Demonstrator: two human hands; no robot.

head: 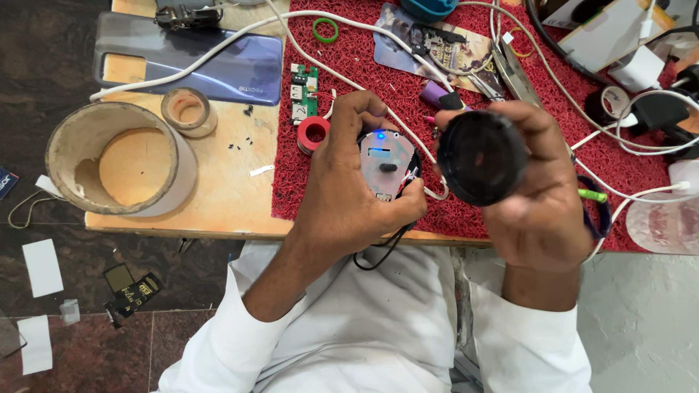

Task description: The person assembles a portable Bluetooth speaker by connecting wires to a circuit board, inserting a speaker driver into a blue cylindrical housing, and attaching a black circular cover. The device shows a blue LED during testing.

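Fingers (364,109) of my left hand (349,189) are wrapped around an opened mouse base (386,164), grasping it with the circuit board facing up and a blue light lit at its top edge. My right hand (535,196) grips a round black cover (482,156) just beside the base, fingers curled over its rim. Both parts are held above the near edge of the red mat (349,65) on the worktop (226,182). A red tape roll (314,132) lies just left of my left hand. White cables (218,52) cross the mat.
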